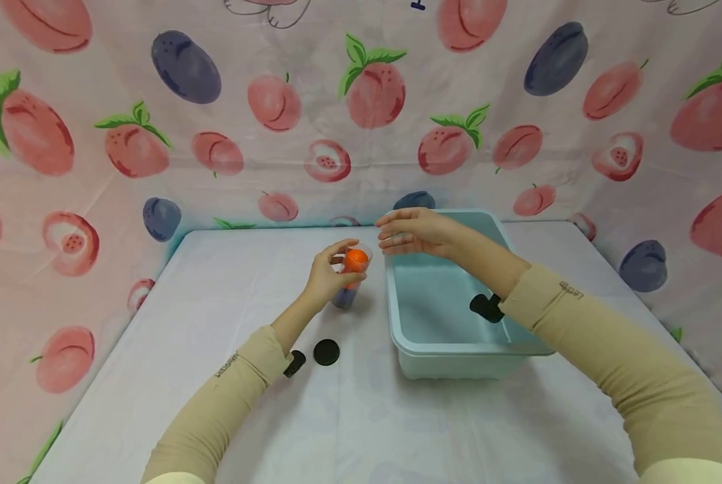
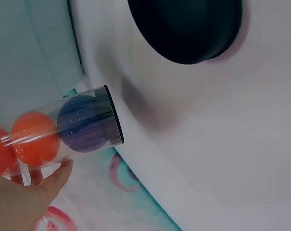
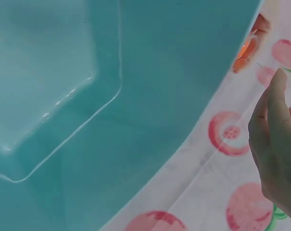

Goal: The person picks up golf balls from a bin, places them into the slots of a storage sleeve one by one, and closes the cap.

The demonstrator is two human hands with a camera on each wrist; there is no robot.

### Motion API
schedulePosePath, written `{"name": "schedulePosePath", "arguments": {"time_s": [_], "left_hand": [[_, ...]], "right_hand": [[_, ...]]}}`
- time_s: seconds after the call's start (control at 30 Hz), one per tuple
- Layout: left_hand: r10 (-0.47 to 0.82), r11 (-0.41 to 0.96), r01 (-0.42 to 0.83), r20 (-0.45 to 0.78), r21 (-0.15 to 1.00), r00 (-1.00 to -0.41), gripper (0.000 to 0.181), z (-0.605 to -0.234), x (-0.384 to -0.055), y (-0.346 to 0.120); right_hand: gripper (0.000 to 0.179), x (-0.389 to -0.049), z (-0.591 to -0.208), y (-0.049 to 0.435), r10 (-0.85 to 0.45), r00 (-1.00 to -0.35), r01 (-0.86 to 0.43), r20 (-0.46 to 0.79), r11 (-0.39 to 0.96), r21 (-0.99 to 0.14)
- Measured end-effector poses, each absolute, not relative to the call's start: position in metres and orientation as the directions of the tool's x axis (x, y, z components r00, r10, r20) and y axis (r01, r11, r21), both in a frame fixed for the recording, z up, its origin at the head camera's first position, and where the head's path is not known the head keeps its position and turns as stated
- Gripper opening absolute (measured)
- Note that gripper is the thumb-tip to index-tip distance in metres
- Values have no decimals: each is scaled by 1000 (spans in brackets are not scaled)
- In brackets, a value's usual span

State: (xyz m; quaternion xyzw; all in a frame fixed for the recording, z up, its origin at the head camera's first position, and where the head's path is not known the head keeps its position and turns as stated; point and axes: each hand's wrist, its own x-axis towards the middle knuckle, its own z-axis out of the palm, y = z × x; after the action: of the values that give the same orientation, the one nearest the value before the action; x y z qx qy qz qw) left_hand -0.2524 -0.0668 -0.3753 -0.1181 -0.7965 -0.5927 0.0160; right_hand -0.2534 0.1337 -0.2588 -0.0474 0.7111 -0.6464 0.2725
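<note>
My left hand (image 1: 325, 274) grips a clear plastic tube (image 2: 94, 98) around its upper part. Inside it, orange balls (image 2: 35, 138) are stacked over a dark purple ball (image 2: 82, 122), which sits by the black-edged bottom end. The topmost orange ball (image 1: 356, 258) shows at the tube's uncovered mouth. Just right of that mouth, over the basin's left rim, my right hand (image 1: 418, 232) hovers with fingers extended and nothing in them. A round black lid (image 1: 327, 351) lies on the table, nearer to me than the tube.
The pale blue basin (image 1: 400, 329) stands on the white-covered table (image 1: 216, 302), right of the tube. No objects show on its visible floor. A fruit-patterned cloth (image 1: 312, 81) hangs behind the table. Black wrist cameras (image 1: 487, 308) are strapped at both sleeves.
</note>
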Motion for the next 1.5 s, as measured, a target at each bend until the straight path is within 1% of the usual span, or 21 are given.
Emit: {"name": "schedulePosePath", "arguments": {"time_s": [0.27,0.5,0.7,0.8,0.93,1.17,1.27,1.43,1.5], "left_hand": [[132,262,196,166,945,-977,60,-376,-251,-71],[106,264,165,142,950,-984,61,-373,-248,-77],[50,252,155,147,955,-988,60,-375,-246,-85],[34,248,152,148,957,-988,60,-376,-244,-89],[23,247,155,154,956,-988,60,-376,-242,-95],[-8,252,156,163,955,-987,60,-374,-237,-106],[-18,256,164,175,953,-984,60,-374,-235,-110],[-36,243,191,205,951,-978,59,-376,-231,-116],[-43,242,201,217,949,-975,59,-377,-229,-118]], "right_hand": [[31,-237,-252,128,-448,-848,204,-283,218,-955],[36,-224,-247,127,-441,-852,191,-284,244,-951],[37,-202,-241,117,-442,-868,152,-224,192,-970],[35,-189,-241,110,-468,-861,141,-199,157,-978],[30,-172,-244,102,-483,-854,151,-193,126,-981],[25,-145,-253,87,-474,-866,134,-157,82,-988],[25,-136,-259,81,-481,-865,125,-141,66,-990],[27,-127,-272,74,-510,-856,62,-87,66,-996],[26,-126,-280,73,-538,-843,-27,-25,89,-996]]}}
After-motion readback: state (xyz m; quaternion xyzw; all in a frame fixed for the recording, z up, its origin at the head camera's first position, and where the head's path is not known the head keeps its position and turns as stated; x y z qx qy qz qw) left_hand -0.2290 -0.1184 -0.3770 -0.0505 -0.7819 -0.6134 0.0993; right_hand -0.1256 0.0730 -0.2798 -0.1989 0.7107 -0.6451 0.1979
